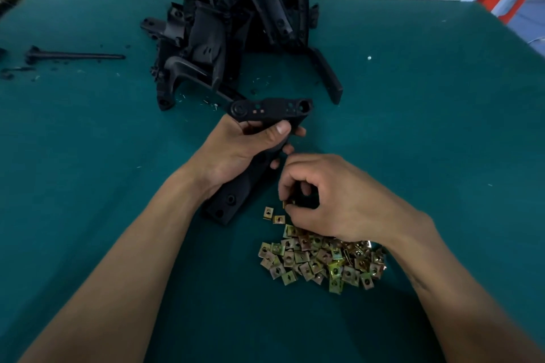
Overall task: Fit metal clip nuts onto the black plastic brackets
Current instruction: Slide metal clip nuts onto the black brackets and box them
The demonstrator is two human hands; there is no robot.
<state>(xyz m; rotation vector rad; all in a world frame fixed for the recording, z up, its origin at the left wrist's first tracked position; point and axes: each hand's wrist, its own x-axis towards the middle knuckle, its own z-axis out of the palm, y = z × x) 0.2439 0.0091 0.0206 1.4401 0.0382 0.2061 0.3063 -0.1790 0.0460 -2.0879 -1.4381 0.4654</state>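
My left hand (236, 150) grips a T-shaped black plastic bracket (271, 110) around its stem, thumb on top. The bracket's lower end (227, 209) rests on the green table. My right hand (333, 200) hovers just right of the bracket, with thumb and fingertips pinching one brass-coloured clip nut (288, 203). A loose heap of clip nuts (318, 262) lies under and in front of my right wrist; two single nuts (272, 215) lie apart at its upper left.
A big pile of black brackets (233, 23) stands at the back centre of the green table (88, 156). A black rod-shaped part (73, 55) and plastic scraps lie at the far left. A white wall runs behind the table's far edge.
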